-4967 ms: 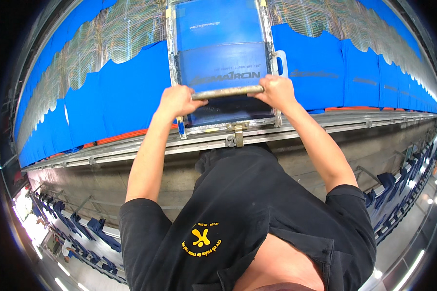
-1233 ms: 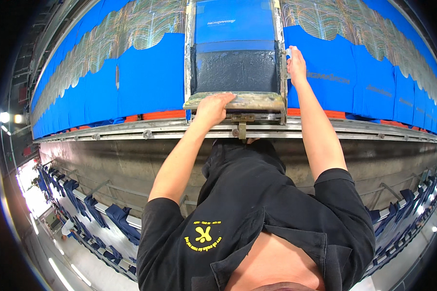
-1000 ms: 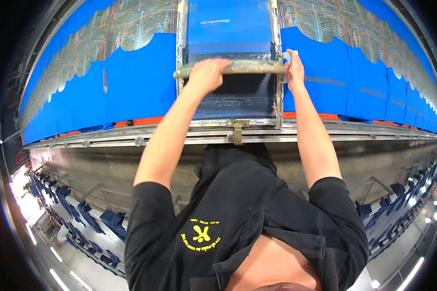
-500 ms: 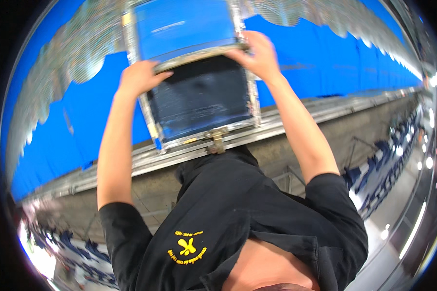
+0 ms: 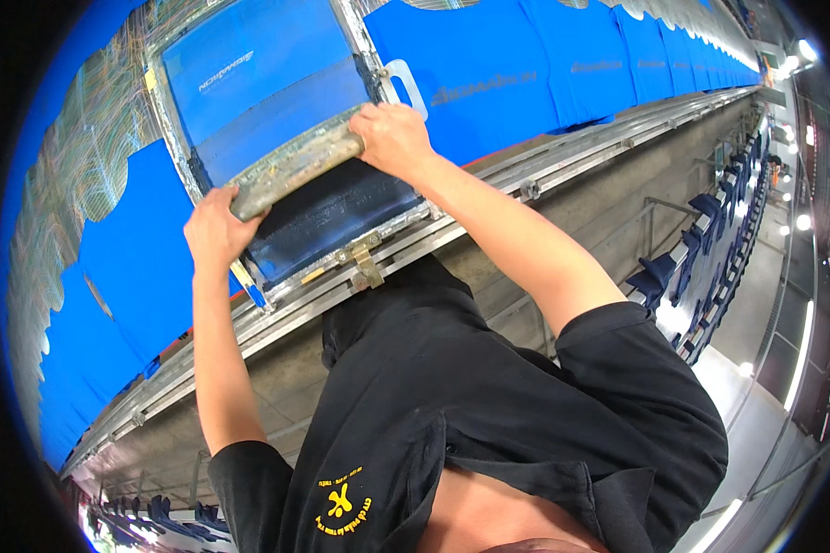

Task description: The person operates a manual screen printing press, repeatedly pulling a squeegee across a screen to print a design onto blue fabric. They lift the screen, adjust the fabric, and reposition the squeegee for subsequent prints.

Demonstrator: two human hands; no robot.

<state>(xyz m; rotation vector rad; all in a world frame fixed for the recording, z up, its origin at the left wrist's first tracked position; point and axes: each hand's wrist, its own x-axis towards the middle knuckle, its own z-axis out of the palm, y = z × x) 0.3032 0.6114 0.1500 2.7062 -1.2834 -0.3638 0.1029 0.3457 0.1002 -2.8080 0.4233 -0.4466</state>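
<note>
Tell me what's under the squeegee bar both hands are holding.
The squeegee bar, gripped by the left hand and right hand, lies across the dark mesh of the framed screen. Blue fabric shows beside the frame; whatever lies beneath the mesh is covered.
</note>
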